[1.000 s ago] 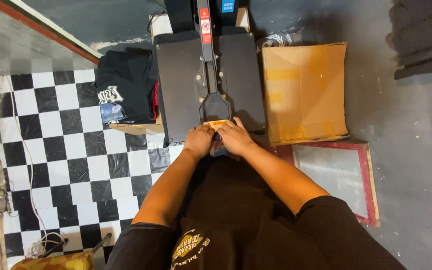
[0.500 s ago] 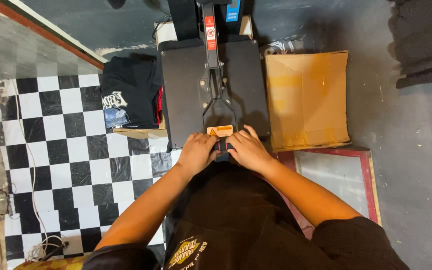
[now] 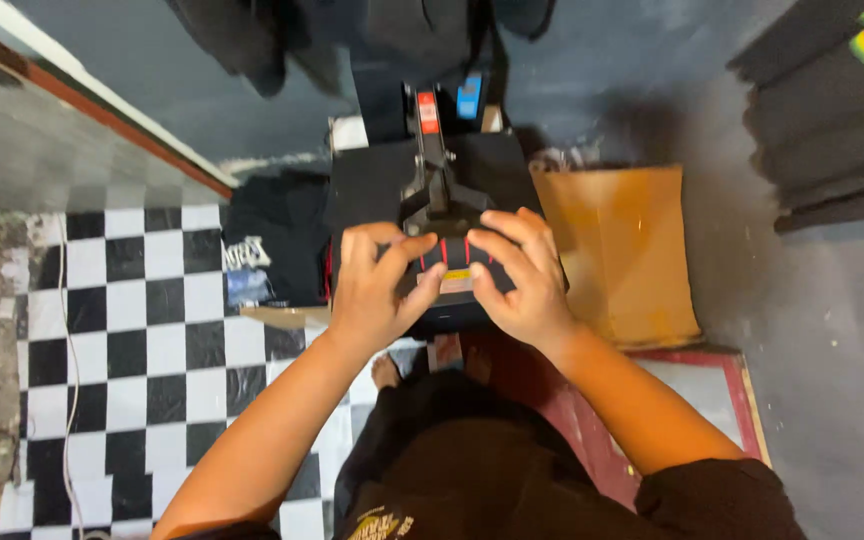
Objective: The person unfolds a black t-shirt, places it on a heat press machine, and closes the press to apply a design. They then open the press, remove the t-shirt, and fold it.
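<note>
A black heat press (image 3: 372,185) stands before me, its lever arm running down the middle to a black handle (image 3: 449,262) with red stripes. My left hand (image 3: 372,285) grips the handle's left side. My right hand (image 3: 517,275) grips its right side. The handle is lifted up toward the camera, and the upper plate under it is tilted and mostly hidden by my hands.
A brown cardboard piece (image 3: 617,250) lies right of the press. Folded black printed shirts (image 3: 272,250) lie to its left, above a black-and-white checkered floor (image 3: 142,350). A red-framed screen (image 3: 712,400) lies low right. Dark folded garments (image 3: 832,120) are stacked top right.
Both hands have pulled the press handle up from its lowered position toward me, so the handle and hands now appear larger and higher.
</note>
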